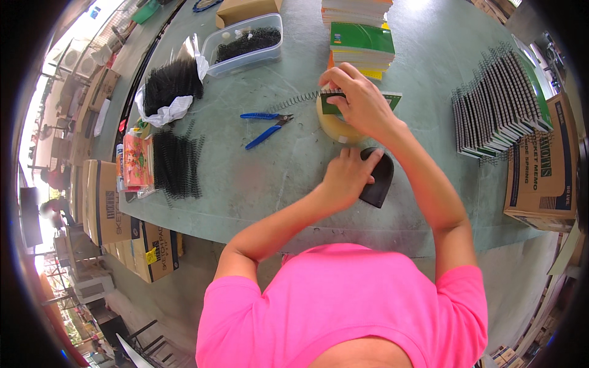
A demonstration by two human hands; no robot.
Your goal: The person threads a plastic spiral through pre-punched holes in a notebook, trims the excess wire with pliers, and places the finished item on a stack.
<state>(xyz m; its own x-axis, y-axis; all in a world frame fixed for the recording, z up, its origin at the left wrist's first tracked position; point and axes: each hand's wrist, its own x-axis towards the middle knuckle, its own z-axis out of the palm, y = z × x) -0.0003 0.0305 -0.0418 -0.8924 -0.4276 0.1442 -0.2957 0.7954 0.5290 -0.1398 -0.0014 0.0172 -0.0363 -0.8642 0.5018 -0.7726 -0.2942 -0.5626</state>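
Observation:
My right hand [363, 104] pinches a small green-covered notebook [332, 105] at its upper left edge. A dark wire spiral coil [299, 100] runs along that edge and sticks out to the left. Beneath the notebook sits a round cream-coloured piece [334, 127]. Nearer to me, my left hand [345, 176] lies with fingers stretched out and thumb apart on a black, round-ended object [380, 181], whose kind I cannot tell. Blue-handled cutting pliers [268, 127] lie spread on the table to the left of both hands.
The green table [257, 184] bears a stack of notebooks [362, 40] at the back. Coil-bound notebooks [500, 101] stand at right beside a carton [543, 165]. At left are loose coils [177, 162], a plastic bag of coils [169, 89] and a clear tub [246, 46].

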